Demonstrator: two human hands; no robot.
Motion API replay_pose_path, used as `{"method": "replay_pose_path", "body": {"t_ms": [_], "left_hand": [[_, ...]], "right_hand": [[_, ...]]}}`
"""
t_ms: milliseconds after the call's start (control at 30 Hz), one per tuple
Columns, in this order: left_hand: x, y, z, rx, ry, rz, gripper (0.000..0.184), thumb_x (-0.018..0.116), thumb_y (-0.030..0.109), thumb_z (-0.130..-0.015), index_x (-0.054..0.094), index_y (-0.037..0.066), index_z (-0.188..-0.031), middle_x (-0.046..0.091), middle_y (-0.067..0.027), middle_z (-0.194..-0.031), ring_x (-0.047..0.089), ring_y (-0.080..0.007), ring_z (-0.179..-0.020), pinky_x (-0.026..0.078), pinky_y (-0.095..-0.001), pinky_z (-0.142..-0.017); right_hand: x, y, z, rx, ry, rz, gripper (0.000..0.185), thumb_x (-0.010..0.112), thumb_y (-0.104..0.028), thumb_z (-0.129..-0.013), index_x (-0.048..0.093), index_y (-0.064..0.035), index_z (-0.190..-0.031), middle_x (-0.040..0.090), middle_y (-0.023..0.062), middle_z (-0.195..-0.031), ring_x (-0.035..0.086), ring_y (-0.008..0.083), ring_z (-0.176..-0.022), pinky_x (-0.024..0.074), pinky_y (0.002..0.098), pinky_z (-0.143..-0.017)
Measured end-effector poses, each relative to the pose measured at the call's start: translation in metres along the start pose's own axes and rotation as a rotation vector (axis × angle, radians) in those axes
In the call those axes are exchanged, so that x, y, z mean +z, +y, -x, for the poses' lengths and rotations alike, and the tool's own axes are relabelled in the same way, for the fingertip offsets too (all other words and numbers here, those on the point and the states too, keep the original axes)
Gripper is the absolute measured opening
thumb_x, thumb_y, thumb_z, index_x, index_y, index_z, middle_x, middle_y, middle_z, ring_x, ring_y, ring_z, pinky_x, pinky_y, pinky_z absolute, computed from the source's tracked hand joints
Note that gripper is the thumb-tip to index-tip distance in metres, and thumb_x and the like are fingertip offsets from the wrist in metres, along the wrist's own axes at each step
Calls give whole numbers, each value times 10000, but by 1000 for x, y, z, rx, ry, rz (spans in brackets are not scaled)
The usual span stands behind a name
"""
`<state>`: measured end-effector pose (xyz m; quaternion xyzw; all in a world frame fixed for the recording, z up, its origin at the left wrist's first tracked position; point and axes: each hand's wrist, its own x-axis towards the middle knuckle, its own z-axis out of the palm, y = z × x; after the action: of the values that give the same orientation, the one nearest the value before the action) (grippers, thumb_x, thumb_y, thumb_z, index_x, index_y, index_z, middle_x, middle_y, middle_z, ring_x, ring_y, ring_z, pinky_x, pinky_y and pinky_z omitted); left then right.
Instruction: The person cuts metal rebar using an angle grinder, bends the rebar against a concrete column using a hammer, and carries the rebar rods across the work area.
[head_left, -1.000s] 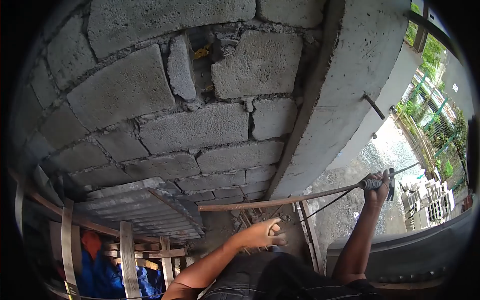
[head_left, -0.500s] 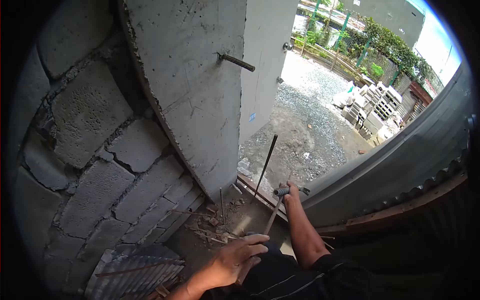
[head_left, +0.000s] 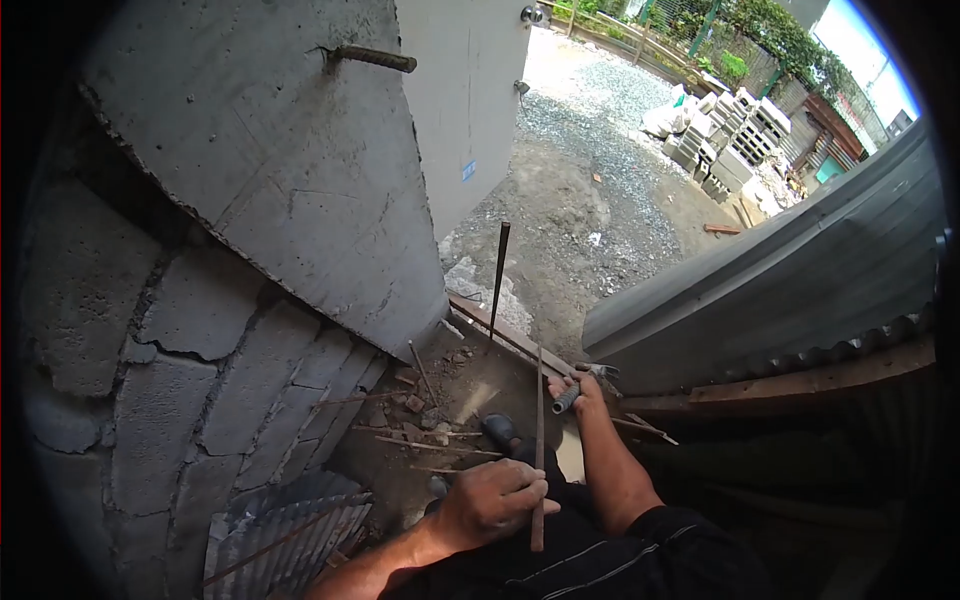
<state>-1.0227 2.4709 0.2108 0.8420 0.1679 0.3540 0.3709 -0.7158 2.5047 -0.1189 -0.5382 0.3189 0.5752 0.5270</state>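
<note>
2 bare hands worked low in the head view, with 1 long steel bar [head_left: 541, 430] running nearly upright in view between them. The left hand [head_left: 490, 505] was clamped on the lower part of the bar, its fingers bent and their tips on the metal; a short, thicker, rusty end stuck out below the grip, and the thin far end rose past the hand and beyond it. The right hand [head_left: 588, 390], farther forward, was closed round a hammer [head_left: 566, 400], whose ribbed grip poked out toward the body while its metal head showed behind the fingers. The bar passed just left of the right hand's fingertips; whether they touched it could not be told.

Another dark rod [head_left: 499, 280] stood upright ahead of the bar, near the doorway. To the left rose a concrete column [head_left: 270, 170] with 1 rebar stub [head_left: 375, 58] jutting from it, then a block wall [head_left: 160, 430], and a corrugated sheet [head_left: 265, 530] leaned low beside that wall. Rubble [head_left: 430, 405] and thin sticks lay on the ground near 1 dark shoe [head_left: 499, 430]. Outside, hollow blocks [head_left: 755, 135] were piled beside gravel [head_left: 570, 100].
</note>
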Motion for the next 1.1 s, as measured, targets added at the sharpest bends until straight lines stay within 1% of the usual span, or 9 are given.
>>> {"method": "replay_pose_path", "body": {"t_ms": [200, 433, 467, 567, 867, 933, 967, 1067, 1100], "left_hand": [[-13, -8, 20, -69, 49, 1, 384, 884, 160, -684, 644, 57, -966, 688, -95, -927, 700, -288, -837, 575, -360, -681], [-30, -13, 62, 90, -11, -44, 375, 862, 87, -685, 646, 69, -990, 694, -107, -945, 696, -287, -829, 576, -380, -706], [-37, -6, 57, 132, 0, -43, 363, 858, 83, -691, 645, 64, -985, 693, -108, -941, 693, -288, -818, 574, -383, -703], [-64, 25, 32, 284, 69, 4, 273, 796, 139, -802, 638, 25, -994, 671, -114, -926, 676, -260, -872, 560, -360, -766], [-111, 113, -65, 282, 521, 634, 330, 451, 258, -1073, 603, -32, -1036, 405, -1, -716, 370, -75, -613, 325, -236, -561], [-155, 85, -87, 483, 86, 692, 360, 410, 250, -1074, 556, -73, -1137, 449, -33, -797, 406, -102, -669, 337, -266, -583], [-117, 155, -89, 320, 445, 580, 443, 553, 504, -996, 524, 62, -976, 447, 22, -598, 364, -69, -418, 296, -229, -337], [-82, 213, -102, -128, 886, 1080, 392, 546, 459, -1011, 527, 78, -921, 438, 30, -597, 362, -64, -429, 290, -224, -340], [-112, 174, -112, 356, 290, 744, 372, 539, 433, -1019, 529, 76, -913, 431, 28, -602, 371, -63, -443, 295, -219, -340]], "right_hand": [[-96, -19, 51, -107, -85, 731, 109, 674, -156, -902, 652, -57, -941, 628, 10, -682, 531, 96, -487, 472, 307, -443], [-217, 74, 174, -646, 266, 1759, 248, 736, -246, -709, 703, -7, -768, 693, 162, -695, 688, 277, -642, 532, 399, -624], [-220, 95, 211, -357, 391, 1861, 330, 693, -224, -720, 723, 1, -960, 710, 237, -960, 684, 395, -978, 528, 443, -825], [-318, 157, 226, -392, 402, 1989, 350, 658, -231, -705, 735, -9, -964, 692, 254, -1013, 669, 394, -1002, 530, 443, -884], [-488, 310, 312, -16, 645, 1490, 327, 657, -181, -738, 735, 8, -993, 718, 231, -967, 720, 331, -937, 563, 423, -838], [-519, 345, 309, -68, 698, 1423, 326, 681, -195, -733, 739, 9, -980, 729, 205, -892, 737, 290, -827, 576, 407, -781], [-525, 358, 313, 25, 683, 1315, 323, 693, -213, -740, 742, 7, -971, 732, 189, -872, 733, 275, -796, 576, 395, -762], [-545, 396, 309, 127, 648, 1158, 339, 736, -270, -739, 747, 3, -939, 722, 137, -784, 714, 226, -730, 562, 378, -704], [-558, 411, 303, 131, 651, 1113, 361, 765, -310, -733, 749, 1, -917, 709, 102, -717, 699, 193, -695, 549, 373, -665]]}}
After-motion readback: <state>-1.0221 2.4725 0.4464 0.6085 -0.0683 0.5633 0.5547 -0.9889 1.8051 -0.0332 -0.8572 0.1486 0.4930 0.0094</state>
